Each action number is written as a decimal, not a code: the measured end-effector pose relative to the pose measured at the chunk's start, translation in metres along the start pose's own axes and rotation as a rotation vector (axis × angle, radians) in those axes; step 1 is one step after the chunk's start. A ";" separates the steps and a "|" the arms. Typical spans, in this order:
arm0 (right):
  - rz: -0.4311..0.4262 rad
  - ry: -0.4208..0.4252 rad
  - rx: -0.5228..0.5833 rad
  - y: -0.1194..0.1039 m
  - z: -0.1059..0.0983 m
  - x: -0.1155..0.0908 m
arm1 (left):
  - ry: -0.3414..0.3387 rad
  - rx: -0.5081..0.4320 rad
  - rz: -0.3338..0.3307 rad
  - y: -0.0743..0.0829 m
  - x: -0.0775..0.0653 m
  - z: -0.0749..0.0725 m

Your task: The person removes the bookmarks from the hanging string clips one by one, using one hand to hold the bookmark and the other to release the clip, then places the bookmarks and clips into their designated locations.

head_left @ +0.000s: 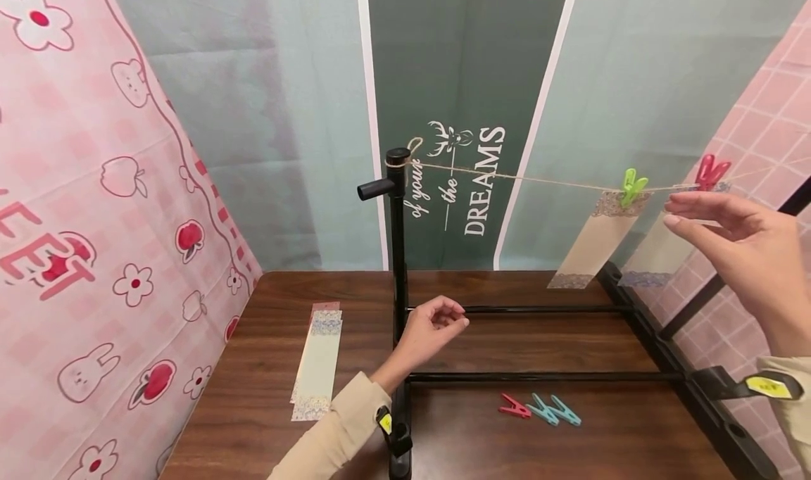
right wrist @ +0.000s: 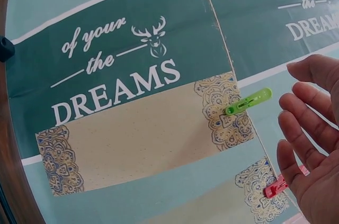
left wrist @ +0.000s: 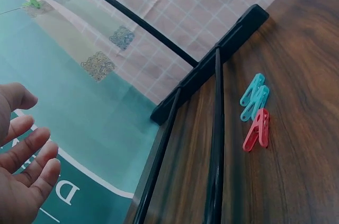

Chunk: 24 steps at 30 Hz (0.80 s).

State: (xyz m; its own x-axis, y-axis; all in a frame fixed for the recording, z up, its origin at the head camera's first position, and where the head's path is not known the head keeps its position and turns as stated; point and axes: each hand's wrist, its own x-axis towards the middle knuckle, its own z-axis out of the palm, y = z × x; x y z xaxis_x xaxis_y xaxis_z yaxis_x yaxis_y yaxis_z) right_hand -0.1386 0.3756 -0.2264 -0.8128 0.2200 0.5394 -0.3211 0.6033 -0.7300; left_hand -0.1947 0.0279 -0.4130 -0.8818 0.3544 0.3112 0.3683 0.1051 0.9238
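My right hand (head_left: 750,248) is raised beside the twine (head_left: 557,182), its fingers loosely bent and holding nothing. Close to those fingers a red clothespin (head_left: 711,172) and a green clothespin (right wrist: 248,102) grip the line. From the green one hangs a cream paper strip (right wrist: 137,142) with patterned ends; a paler strip (head_left: 655,258) hangs from the red one, partly hidden behind my hand. My left hand (head_left: 431,331), relaxed and holding nothing, hovers by the black upright post (head_left: 398,248). In the left wrist view its fingers (left wrist: 39,166) spread slightly.
Overlapping paper strips (head_left: 319,360) lie on the wooden table (head_left: 234,395) left of the post. A loose red clothespin (head_left: 515,406) and two blue clothespins (head_left: 556,411) lie in front of the rack's lower bars (head_left: 545,377). Printed cloths (head_left: 304,114) hang around the table.
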 end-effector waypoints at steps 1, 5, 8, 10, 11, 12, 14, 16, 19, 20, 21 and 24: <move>-0.003 0.001 0.000 0.000 0.000 0.001 | 0.000 -0.001 0.003 -0.003 0.002 0.002; -0.014 0.002 0.009 -0.002 -0.001 0.006 | -0.001 -0.010 0.022 -0.006 0.010 0.007; -0.012 0.005 -0.004 -0.003 0.000 0.009 | -0.006 -0.013 0.030 -0.005 0.015 0.009; -0.007 0.003 -0.012 -0.003 0.000 0.011 | -0.010 -0.011 0.035 -0.003 0.018 0.011; -0.004 -0.001 -0.017 -0.004 0.000 0.011 | -0.012 -0.010 0.040 -0.003 0.020 0.012; -0.007 -0.002 -0.016 -0.004 0.001 0.012 | -0.015 -0.007 0.044 -0.002 0.021 0.014; -0.009 -0.009 -0.007 -0.004 0.001 0.014 | -0.018 -0.007 0.049 -0.001 0.024 0.016; -0.010 -0.019 0.004 -0.005 0.002 0.016 | -0.019 -0.010 0.053 0.000 0.026 0.019; -0.002 -0.032 0.003 -0.006 0.002 0.018 | -0.019 -0.020 0.049 0.003 0.029 0.023; 0.003 -0.036 0.005 -0.006 0.001 0.019 | -0.019 -0.023 0.048 0.003 0.030 0.025; 0.006 -0.039 0.002 -0.006 0.001 0.020 | -0.019 -0.028 0.049 0.004 0.031 0.026; 0.008 -0.046 -0.008 -0.006 0.000 0.023 | -0.022 -0.034 0.054 0.004 0.035 0.031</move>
State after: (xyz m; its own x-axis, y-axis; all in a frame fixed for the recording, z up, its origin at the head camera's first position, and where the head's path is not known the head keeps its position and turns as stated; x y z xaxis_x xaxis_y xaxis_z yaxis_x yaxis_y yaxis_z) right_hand -0.1557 0.3770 -0.2095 -0.8367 0.1895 0.5139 -0.3109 0.6080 -0.7305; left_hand -0.2146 0.0693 -0.4053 -0.8541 0.3788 0.3565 0.4048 0.0535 0.9128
